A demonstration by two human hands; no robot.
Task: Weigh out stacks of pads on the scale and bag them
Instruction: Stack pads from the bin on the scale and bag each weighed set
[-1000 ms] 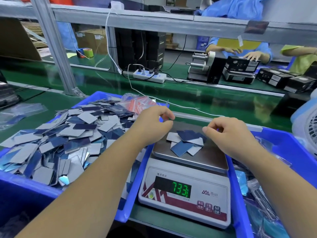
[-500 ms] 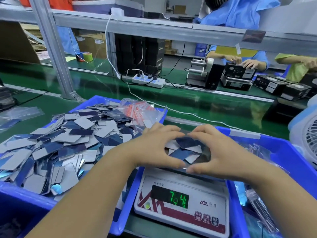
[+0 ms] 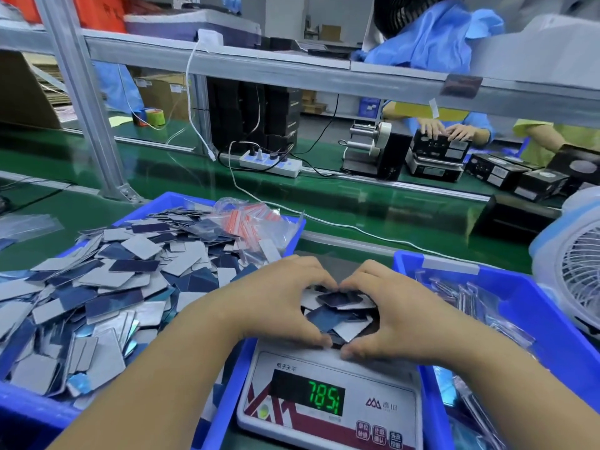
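At the left of the frame a blue plastic bin (image 3: 168, 203) is heaped with loose rectangular pads (image 3: 107, 287), some grey, some dark blue and glossy. At its far right corner lies a bundle of clear plastic bags with orange-red strips (image 3: 256, 222).

In the lower centre stands a white electronic scale with a steel pan (image 3: 328, 414); its green digits (image 3: 326, 397) appear to read 785. On the pan sits a small loose pile of the same grey and blue pads (image 3: 339, 311). The left hand (image 3: 279, 303) curls round the pile's left side, fingers bent over the far edge and thumb along the near edge. The right hand (image 3: 399, 313) mirrors it on the right side. The fingertips of both nearly meet at the back and the thumbs at the front, so the two hands together grasp the pile, cupping it between them.

To the right of the scale a second blue plastic bin (image 3: 532, 293) holds clear bagged packs (image 3: 464, 297). At the right edge stands a white and pale-blue desk fan (image 3: 571, 264). The green conveyor belt (image 3: 373, 203) runs across the middle of the frame behind the bins.
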